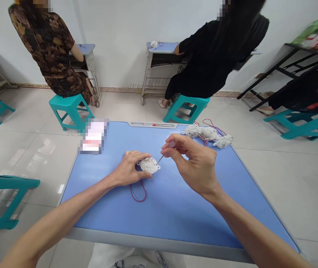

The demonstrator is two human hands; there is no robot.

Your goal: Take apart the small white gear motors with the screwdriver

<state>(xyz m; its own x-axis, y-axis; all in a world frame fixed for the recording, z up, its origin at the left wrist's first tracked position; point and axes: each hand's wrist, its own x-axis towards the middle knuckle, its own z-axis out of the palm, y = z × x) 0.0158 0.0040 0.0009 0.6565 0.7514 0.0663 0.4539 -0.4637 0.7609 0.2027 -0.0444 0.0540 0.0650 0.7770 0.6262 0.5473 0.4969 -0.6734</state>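
Observation:
My left hand (132,167) is closed around the left side of a small white oval plaster-like piece (149,166) with a loop at each end, holding it on the blue desk (114,212). Its upper face looks rough and carved. Between the thumb and fingers of my right hand (195,163) is a thin pick with a clear handle (171,145). The pick's metal tip touches or nearly touches the right edge of the white piece. Below my left hand lies a loop of red cord (139,199); its upper end is hidden behind the hand.
Several white pieces with red and purple cords (207,133) lie at the desk's far right corner. A blurred-out phone-like item (94,136) is at the far left. A tool rests in the pen groove (153,125). Other people sit on green stools (187,108) beyond.

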